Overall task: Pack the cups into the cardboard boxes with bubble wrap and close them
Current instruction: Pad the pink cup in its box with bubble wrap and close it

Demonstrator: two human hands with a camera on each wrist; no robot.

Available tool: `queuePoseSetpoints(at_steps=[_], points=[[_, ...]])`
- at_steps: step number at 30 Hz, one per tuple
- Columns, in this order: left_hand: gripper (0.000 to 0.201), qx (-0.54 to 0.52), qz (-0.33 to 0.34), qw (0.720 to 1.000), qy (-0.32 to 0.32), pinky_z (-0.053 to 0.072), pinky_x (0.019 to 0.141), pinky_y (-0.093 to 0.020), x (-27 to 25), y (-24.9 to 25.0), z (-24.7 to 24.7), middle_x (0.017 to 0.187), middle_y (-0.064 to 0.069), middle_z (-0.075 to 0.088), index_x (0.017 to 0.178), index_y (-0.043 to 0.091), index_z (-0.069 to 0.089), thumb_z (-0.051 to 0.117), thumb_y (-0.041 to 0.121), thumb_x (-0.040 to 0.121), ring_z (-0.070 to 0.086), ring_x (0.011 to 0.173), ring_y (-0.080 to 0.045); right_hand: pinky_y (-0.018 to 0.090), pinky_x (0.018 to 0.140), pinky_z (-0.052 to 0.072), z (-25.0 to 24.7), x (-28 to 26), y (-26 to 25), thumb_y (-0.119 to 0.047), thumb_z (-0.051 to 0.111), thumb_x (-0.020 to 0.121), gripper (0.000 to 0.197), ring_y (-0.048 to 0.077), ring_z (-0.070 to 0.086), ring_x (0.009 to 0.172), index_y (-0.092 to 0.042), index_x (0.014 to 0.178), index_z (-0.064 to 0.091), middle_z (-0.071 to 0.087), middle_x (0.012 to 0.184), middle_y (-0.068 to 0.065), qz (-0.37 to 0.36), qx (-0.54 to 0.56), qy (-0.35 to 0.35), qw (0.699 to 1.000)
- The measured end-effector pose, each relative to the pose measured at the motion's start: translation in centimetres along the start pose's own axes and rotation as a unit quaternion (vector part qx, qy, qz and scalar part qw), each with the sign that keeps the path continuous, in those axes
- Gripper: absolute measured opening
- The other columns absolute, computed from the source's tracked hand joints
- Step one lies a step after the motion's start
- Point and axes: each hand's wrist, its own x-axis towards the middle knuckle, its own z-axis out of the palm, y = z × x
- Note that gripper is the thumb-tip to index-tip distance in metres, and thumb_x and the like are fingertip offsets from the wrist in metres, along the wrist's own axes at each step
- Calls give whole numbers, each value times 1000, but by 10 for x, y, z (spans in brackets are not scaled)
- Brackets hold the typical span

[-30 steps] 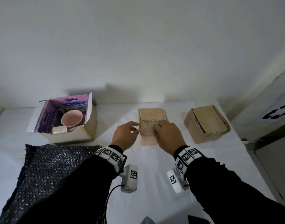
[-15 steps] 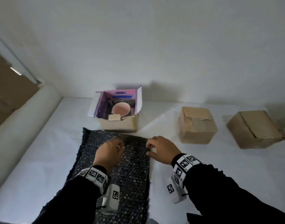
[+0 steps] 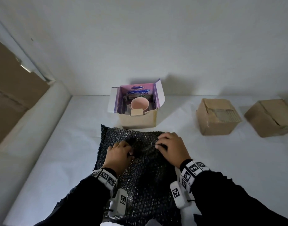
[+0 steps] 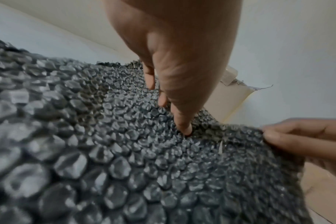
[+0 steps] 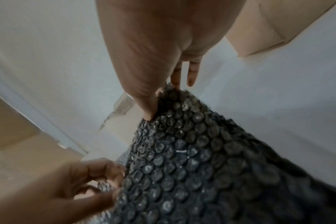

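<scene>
A black bubble wrap sheet (image 3: 140,180) lies on the white table right in front of me. My left hand (image 3: 130,152) pinches a raised fold near its middle, thumb dug into the bubbles (image 4: 185,130). My right hand (image 3: 159,145) pinches the sheet's right edge (image 5: 163,97) and lifts it slightly. Behind the sheet stands an open cardboard box (image 3: 138,121) with purple inner flaps. A pink cup (image 3: 139,103) sits upright inside it, beside a small beige block (image 3: 136,112).
Two shut cardboard boxes (image 3: 216,118) (image 3: 270,116) stand on the table to the right. A white wall runs behind the table. A padded white edge (image 3: 25,136) borders the table's left side, with a brown panel (image 3: 9,88) beyond it.
One second ago both hands were on the middle shut box. They came left and down to the bubble wrap, and now both pinch it, raising a fold.
</scene>
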Motion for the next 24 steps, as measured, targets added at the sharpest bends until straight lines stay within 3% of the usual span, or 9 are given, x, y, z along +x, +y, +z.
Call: queuePoseSetpoints(at_steps=[4,6,8,10,12,15,19,22,24], points=[[15,-76,82,990,83,39,85,-37,5,-7,-14,102,4,61,100,23,56,53,36,93,56,99,-22,34,91,44,-21,16,-22,-31,67,87,10,15,50,103,-23,92,68,59,105,-7,-4,92,90,992],[12,-149,115,975,119,37,74,-34,5,-10,-27,86,2,61,99,20,49,48,31,94,58,82,-24,27,95,43,-29,21,-32,-35,71,84,25,11,51,107,-22,104,61,56,110,-6,21,156,115,981],[13,-201,127,959,153,35,64,-31,5,-11,-41,75,1,59,101,19,43,44,31,96,56,68,-25,16,98,40,-37,27,-39,-38,79,79,50,1,52,112,-24,119,53,55,117,-11,66,217,83,970],[26,-224,126,950,176,37,54,-31,3,-10,-56,70,2,57,105,22,39,37,46,96,55,58,-24,20,97,46,-44,35,-46,-33,80,79,49,-1,58,107,-24,120,56,63,115,-13,99,253,37,962],[48,-225,114,954,160,46,55,-32,1,-11,-70,76,6,61,112,26,37,45,67,87,59,62,-19,29,90,52,-51,45,-53,-26,76,84,30,5,66,98,-20,111,64,71,104,-6,111,275,35,955],[78,-170,78,980,70,54,78,-33,7,-19,-85,100,12,63,127,33,43,68,74,65,63,89,-13,24,82,50,-62,61,-66,-21,72,88,15,10,66,92,-21,101,64,71,96,-5,88,285,53,953],[32,-10,75,996,36,45,84,-34,20,-37,-99,95,6,65,102,29,66,66,50,78,60,96,-19,20,77,47,-80,79,-76,-21,70,89,13,8,64,90,-22,100,63,69,93,-8,51,240,93,965],[14,-147,57,987,29,40,70,-29,22,-48,-116,78,5,64,93,21,60,62,32,86,62,80,-20,20,82,48,-97,88,-70,-17,70,88,26,10,63,94,-19,111,58,67,102,-6,60,228,130,963],[12,-213,80,973,25,39,62,-22,24,-46,-132,75,8,62,101,22,54,60,17,91,60,70,-11,28,89,48,-106,90,-67,-6,65,85,38,17,60,104,-19,119,53,62,112,-3,31,166,177,970]])
